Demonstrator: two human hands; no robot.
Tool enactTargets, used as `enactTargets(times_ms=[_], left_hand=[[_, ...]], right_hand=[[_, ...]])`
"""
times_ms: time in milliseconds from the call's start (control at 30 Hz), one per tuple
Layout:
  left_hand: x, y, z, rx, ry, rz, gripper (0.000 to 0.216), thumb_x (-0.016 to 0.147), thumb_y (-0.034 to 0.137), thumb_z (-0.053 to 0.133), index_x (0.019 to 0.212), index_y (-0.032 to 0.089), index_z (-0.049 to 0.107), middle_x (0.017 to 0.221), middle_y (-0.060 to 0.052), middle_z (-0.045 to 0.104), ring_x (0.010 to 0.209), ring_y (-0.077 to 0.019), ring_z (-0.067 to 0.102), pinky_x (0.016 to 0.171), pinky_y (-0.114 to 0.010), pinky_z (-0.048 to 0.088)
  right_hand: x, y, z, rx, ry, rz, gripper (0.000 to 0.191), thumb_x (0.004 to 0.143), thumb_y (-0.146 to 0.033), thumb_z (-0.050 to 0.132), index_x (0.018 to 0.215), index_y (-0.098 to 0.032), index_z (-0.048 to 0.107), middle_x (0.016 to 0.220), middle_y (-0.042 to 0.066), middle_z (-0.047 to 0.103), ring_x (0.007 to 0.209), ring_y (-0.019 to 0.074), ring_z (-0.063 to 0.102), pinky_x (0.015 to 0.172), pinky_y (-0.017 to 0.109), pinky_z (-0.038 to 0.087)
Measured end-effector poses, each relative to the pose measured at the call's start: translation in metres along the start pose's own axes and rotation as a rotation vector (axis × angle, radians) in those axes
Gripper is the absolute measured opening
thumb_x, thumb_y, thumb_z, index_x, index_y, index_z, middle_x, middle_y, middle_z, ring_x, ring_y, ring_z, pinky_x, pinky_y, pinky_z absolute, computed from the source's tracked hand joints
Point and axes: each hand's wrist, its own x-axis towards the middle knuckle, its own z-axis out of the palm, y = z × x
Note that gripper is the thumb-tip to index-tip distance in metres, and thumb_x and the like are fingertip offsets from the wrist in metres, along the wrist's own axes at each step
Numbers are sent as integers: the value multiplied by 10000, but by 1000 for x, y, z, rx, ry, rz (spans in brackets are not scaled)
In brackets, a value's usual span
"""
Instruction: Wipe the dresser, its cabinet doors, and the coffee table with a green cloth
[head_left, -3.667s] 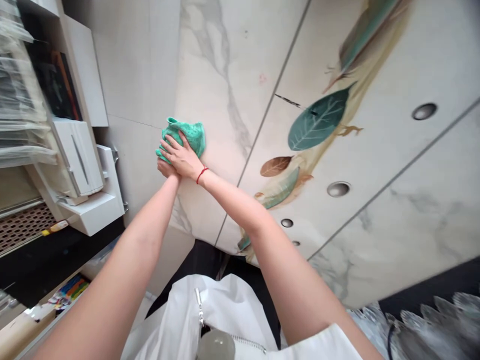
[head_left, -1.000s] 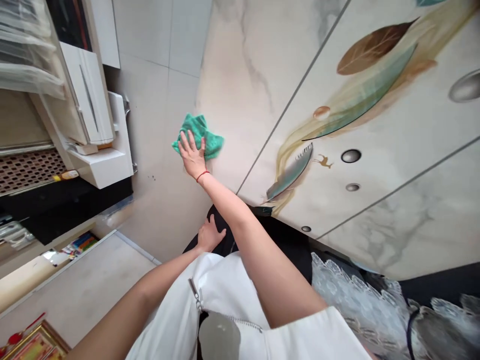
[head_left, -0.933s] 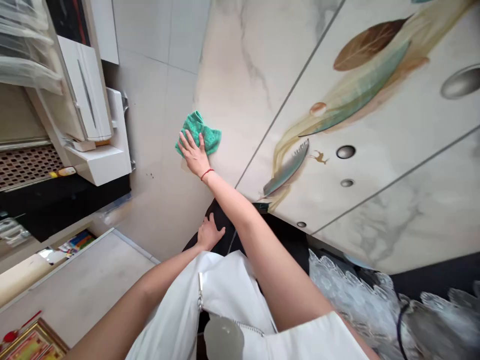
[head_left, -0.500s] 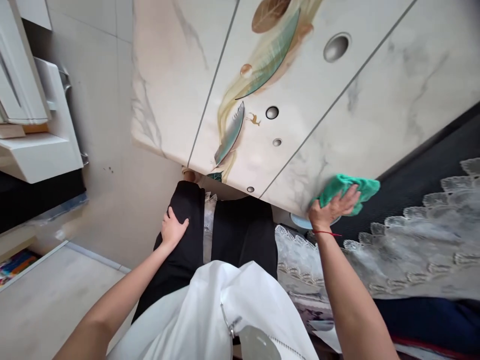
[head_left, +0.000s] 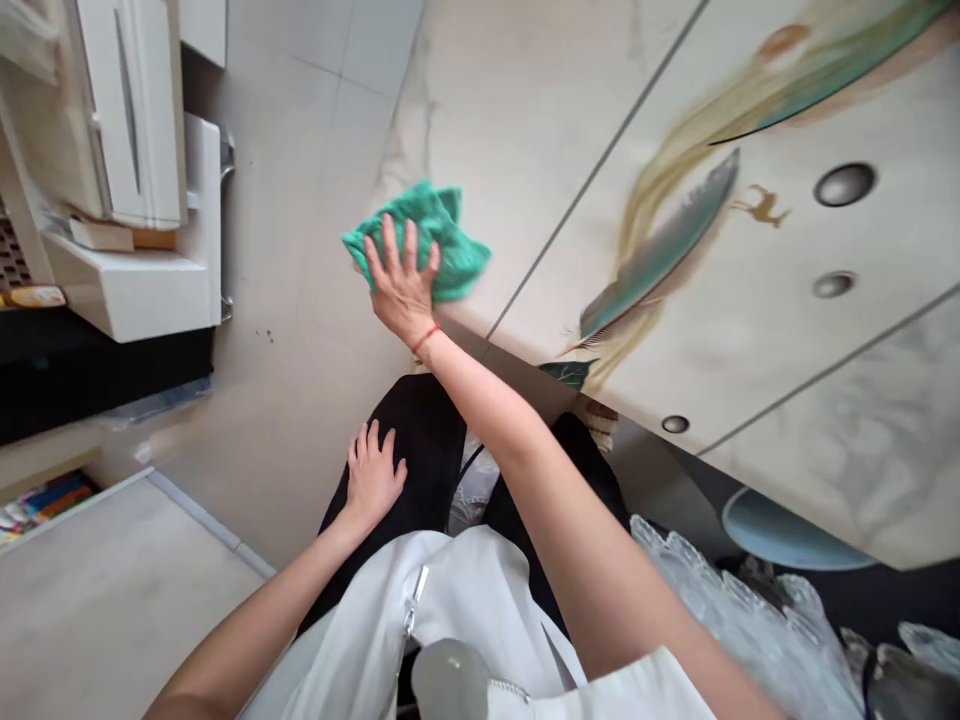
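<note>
A green cleaning cloth (head_left: 457, 262) lies at the table's left front corner, spread out and a little crumpled. My right hand (head_left: 403, 285) presses down on it with fingers fanned, moving it over the surface. The white marble-patterned table (head_left: 517, 180) has grey lines and painted feathers across its top. My left hand (head_left: 373, 475) rests on my left thigh in black trousers (head_left: 420, 415), its fingers spread and nothing in it.
A pale blue round object (head_left: 795, 530) sits partly under the table's right front edge. Lace-trimmed fabric (head_left: 735, 610) lies at lower right. White furniture (head_left: 161, 285) stands on the left beside the tiled floor (head_left: 285, 250).
My right hand has carried the cloth from the table's right front edge to its left front corner. The view has shifted left; my left hand stays on the thigh.
</note>
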Motion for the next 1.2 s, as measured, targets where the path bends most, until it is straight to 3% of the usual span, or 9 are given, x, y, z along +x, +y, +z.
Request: enactTargets(times_ms=[133,267,367,467,600,767,933,1133,1200], left_hand=[[40,41,31,-193,145,129,448,992,275,545,1418,192,654,1575,-186,552,1543,-386,443,1280,-625,363],[75,96,63,-347,28,430,410,1007,282,547,1394,219,669,1403,-155,669,1305,-323,665,1141,-502,544],[66,111,93,-335,21,630,416,1003,301,562,1404,253,660,1398,-127,672,1325,-312,645,1164,-491,519],[40,101,122,-314,11,699,438,1010,286,529,1433,263,635,1533,-111,597,1437,-300,557,1216,-474,472],[11,89,128,-266,30,682,449,985,263,573,1428,262,641,1634,-124,506,1495,-362,497,1220,-547,454],[-13,91,103,-274,76,774,455,1016,309,589,1469,288,619,1548,-129,594,1474,-345,539,1263,-544,421],[-33,78,119,-68,112,799,473,1047,337,565,1512,256,602,1596,-149,554,1501,-350,519,1259,-548,426],[-25,76,125,36,70,722,418,1055,235,534,1457,181,636,1522,-194,608,1426,-342,573,1177,-550,479],[-16,78,118,5,54,706,426,1059,231,525,1473,191,618,1509,-184,614,1394,-331,584,1161,-536,482]], right_hand=[[5,8,-6,-200,-183,-396,508,1086,-80,281,1543,-76,500,1754,62,258,1651,306,178,1314,658,63],[-104,97,-51,-306,-222,-451,610,986,26,300,1477,-141,621,1770,4,230,1669,271,191,1358,642,115],[-240,194,-110,-359,-155,-56,502,1069,-275,391,1486,-385,647,1697,-23,411,1645,308,284,1310,731,197],[-368,278,-174,-500,-48,502,352,838,-666,637,1129,-561,804,1522,62,620,1564,421,386,1192,771,197],[-431,315,-220,-570,64,674,202,620,-623,722,806,-611,799,1506,113,615,1604,381,289,1202,671,109],[-365,282,-187,-661,21,540,245,760,-674,661,969,-641,784,1640,-46,479,1612,267,314,1251,595,183],[-282,243,-123,-876,97,77,363,1020,-565,545,1225,-403,798,1470,151,654,1370,376,630,1065,773,393],[-86,112,-4,-820,40,-546,605,1149,-240,100,1630,-74,427,1667,266,302,1552,424,362,1128,768,317],[-17,62,36,-742,-57,-562,917,934,-104,-259,1634,65,310,1633,314,290,1558,402,293,1129,753,236]])
